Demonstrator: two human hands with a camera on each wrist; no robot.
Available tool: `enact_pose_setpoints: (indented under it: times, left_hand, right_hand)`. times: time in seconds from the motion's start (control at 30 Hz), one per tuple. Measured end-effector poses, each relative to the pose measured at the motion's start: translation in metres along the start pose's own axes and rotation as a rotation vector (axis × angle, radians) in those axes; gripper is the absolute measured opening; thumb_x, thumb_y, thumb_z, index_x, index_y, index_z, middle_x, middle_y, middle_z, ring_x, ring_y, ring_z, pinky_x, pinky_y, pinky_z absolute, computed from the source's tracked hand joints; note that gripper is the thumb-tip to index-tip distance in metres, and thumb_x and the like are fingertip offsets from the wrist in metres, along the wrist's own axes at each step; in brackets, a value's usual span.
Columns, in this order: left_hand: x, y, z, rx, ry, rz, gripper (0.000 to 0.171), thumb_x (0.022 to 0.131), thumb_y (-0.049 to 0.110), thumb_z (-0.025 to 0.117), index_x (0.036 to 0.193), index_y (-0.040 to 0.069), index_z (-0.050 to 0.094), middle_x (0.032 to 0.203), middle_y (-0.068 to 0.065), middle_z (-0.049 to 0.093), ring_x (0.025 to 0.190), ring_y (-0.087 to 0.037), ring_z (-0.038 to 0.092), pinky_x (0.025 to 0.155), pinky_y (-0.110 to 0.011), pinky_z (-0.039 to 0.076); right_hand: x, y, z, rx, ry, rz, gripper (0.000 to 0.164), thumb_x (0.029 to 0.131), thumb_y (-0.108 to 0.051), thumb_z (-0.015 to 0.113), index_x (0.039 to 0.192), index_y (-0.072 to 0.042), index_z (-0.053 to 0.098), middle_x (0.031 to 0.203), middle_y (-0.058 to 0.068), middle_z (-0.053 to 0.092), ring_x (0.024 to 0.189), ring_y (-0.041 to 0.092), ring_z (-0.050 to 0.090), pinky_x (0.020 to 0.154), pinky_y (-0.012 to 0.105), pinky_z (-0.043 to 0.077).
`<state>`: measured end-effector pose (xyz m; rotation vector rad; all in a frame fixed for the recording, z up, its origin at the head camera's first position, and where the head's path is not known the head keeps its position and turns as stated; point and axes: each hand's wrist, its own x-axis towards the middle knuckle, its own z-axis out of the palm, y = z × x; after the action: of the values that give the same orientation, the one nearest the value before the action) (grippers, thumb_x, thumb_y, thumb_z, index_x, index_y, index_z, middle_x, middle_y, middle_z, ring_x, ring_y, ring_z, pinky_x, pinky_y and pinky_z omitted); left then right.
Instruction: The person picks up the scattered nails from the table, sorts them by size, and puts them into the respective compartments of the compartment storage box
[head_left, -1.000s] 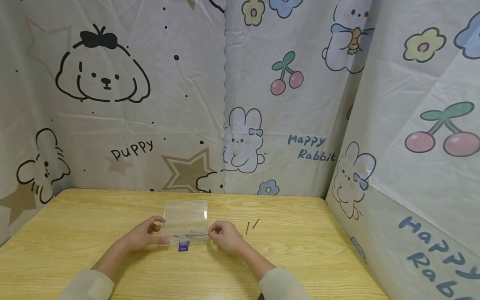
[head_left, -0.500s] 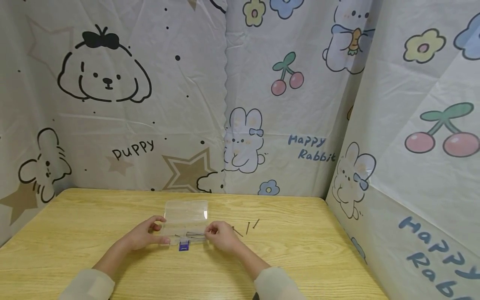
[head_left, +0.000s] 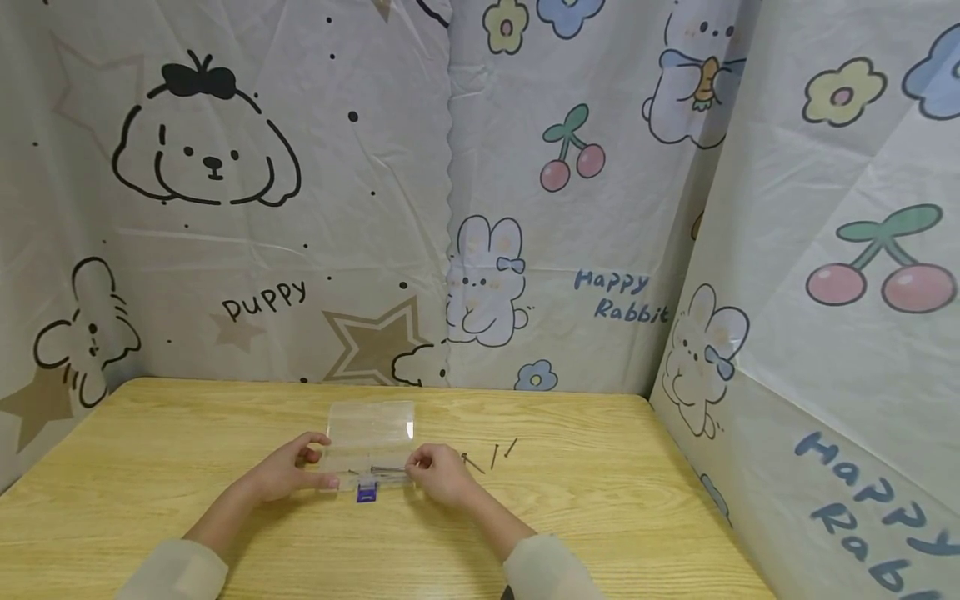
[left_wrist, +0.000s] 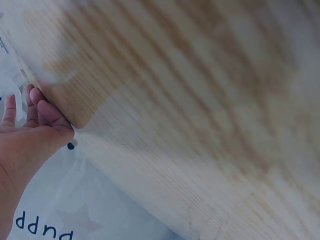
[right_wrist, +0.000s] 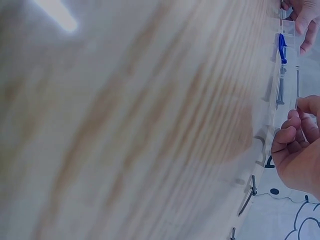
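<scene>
In the head view a clear plastic box (head_left: 372, 425) stands with its lid raised and a purple-blue latch (head_left: 366, 492) at its front. My left hand (head_left: 291, 467) holds the box's left side between thumb and fingers. At the right end, my right hand (head_left: 441, 473) pinches a thin metal nail (right_wrist: 298, 82), which points left over the box in the right wrist view. Below it, more nails (right_wrist: 280, 92) lie inside the box. How many are there is hard to tell through the plastic.
Three loose nails lie on the wooden table right of the box: a near one (head_left: 473, 463), a middle one (head_left: 495, 456) and a far one (head_left: 512, 447). Printed cloth (head_left: 375, 208) hangs behind the table (head_left: 585, 500) and along its right side.
My right hand has moved slightly left, further over the box's right end, with the nail. The nearest loose nail, earlier hidden behind this hand, has come into view. My left hand stays put.
</scene>
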<state>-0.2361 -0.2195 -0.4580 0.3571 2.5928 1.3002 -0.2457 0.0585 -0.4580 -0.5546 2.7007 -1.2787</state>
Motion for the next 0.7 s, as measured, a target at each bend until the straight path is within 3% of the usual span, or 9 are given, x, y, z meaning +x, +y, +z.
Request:
enact_pose_setpoints:
  times: [0.4, 0.7]
  left_hand:
    - [-0.0002, 0.0023, -0.001, -0.002, -0.011, 0.01, 0.074, 0.078, 0.033, 0.076, 0.132, 0.0, 0.037, 0.116, -0.022, 0.048, 0.106, -0.031, 0.047, 0.085, -0.04, 0.042]
    - [0.0007, 0.0012, 0.0002, -0.009, -0.003, 0.004, 0.075, 0.076, 0.034, 0.077, 0.132, 0.001, 0.038, 0.115, -0.02, 0.047, 0.105, -0.03, 0.046, 0.085, -0.04, 0.042]
  right_hand:
    - [-0.0022, -0.0012, -0.0001, 0.014, 0.02, -0.019, 0.008, 0.087, -0.013, 0.063, 0.086, -0.006, 0.067, 0.073, -0.002, 0.057, 0.065, 0.005, 0.046, 0.058, 0.019, 0.039]
    - [-0.0019, -0.0007, -0.0033, 0.05, 0.039, 0.018, 0.009, 0.086, -0.016, 0.066, 0.087, -0.008, 0.069, 0.073, -0.004, 0.054, 0.067, 0.006, 0.046, 0.058, 0.02, 0.039]
